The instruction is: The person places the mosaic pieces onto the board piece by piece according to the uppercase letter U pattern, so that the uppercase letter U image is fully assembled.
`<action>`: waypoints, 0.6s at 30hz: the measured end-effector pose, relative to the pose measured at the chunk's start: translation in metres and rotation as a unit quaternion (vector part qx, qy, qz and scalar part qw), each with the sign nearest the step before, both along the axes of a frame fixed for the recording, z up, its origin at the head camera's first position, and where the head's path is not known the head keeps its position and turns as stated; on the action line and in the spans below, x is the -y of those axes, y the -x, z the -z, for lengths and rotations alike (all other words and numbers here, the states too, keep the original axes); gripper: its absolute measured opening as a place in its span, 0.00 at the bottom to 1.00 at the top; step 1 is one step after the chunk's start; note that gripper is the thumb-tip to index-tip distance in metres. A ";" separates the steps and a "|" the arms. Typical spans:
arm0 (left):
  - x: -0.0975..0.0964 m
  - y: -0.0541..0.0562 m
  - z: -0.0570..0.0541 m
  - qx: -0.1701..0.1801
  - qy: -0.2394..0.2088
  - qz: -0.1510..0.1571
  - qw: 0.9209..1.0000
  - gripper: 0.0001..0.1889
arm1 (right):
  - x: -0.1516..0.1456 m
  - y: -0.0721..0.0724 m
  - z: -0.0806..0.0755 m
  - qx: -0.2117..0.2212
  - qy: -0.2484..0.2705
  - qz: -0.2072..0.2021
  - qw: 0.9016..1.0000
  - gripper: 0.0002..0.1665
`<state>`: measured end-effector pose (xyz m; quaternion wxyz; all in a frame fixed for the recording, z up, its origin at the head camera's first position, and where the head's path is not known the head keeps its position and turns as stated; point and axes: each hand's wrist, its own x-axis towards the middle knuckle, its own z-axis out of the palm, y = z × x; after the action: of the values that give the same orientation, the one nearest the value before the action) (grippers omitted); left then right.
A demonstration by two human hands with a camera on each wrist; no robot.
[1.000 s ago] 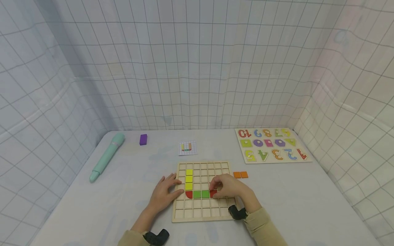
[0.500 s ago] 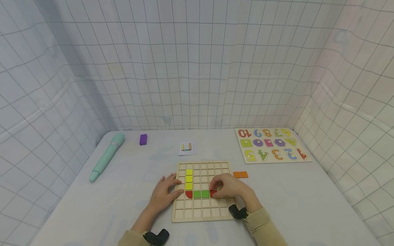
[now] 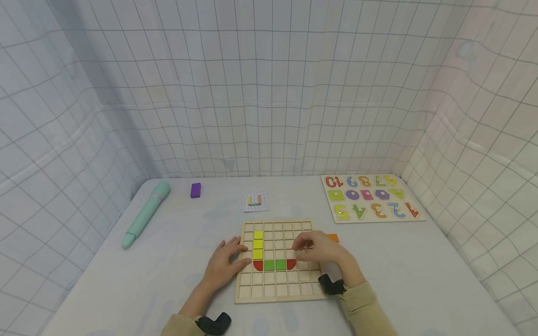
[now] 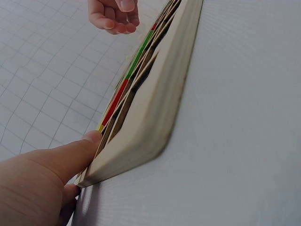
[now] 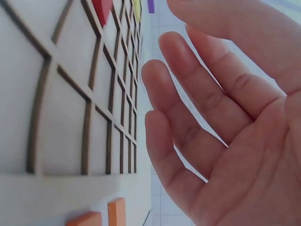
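A wooden grid board [image 3: 275,291] lies on the table in the head view. Three yellow square tiles [image 3: 258,244] run down its left part to a red rounded tile [image 3: 258,266]. Two green tiles [image 3: 275,265] and a second red rounded tile [image 3: 291,264] continue the row rightward. My left hand [image 3: 224,263] rests at the board's left edge, fingers spread, its thumb [image 4: 77,153] on the rim in the left wrist view. Above the board's right side hovers my right hand [image 3: 321,248], fingers loosely bent around nothing. Orange tiles [image 5: 116,212] lie beside the board, partly hidden by that hand in the head view.
Behind the board lies a small pattern card [image 3: 256,201]. A number-and-shape puzzle board [image 3: 370,199] sits at the back right. Toward the left are a purple block [image 3: 195,190] and a long mint-green stick-like object [image 3: 146,214]. Grid-patterned white cloth walls [image 3: 269,93] surround the table.
My right hand has let go of the right-hand red tile and moved up and slightly right, uncovering that tile and covering part of the orange tiles. The left hand stays put.
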<state>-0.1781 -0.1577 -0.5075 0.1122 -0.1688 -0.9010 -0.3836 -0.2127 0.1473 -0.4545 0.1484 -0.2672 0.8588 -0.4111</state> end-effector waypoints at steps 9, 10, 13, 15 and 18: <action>0.000 0.001 0.000 0.002 0.000 -0.002 1.000 0.18 | -0.026 0.005 -0.005 -0.048 0.020 0.046 0.998 0.15; 0.000 0.001 0.000 0.002 0.000 -0.002 1.000 0.18 | -0.030 0.006 -0.005 -0.055 0.022 0.055 0.997 0.16; 0.000 0.001 0.000 0.005 0.001 -0.002 1.000 0.18 | -0.040 0.007 -0.004 -0.066 0.032 0.084 0.994 0.17; 0.000 0.001 0.001 0.006 0.002 -0.003 1.000 0.17 | -0.047 0.008 -0.003 -0.069 0.035 0.109 0.991 0.17; 0.000 0.000 0.001 0.008 0.003 -0.003 1.000 0.18 | -0.057 0.008 -0.001 -0.062 0.052 0.143 0.986 0.16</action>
<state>-0.1784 -0.1580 -0.5082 0.1059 -0.1630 -0.9035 -0.3820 -0.2210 0.2038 -0.4536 0.0201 -0.1740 0.8731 -0.4549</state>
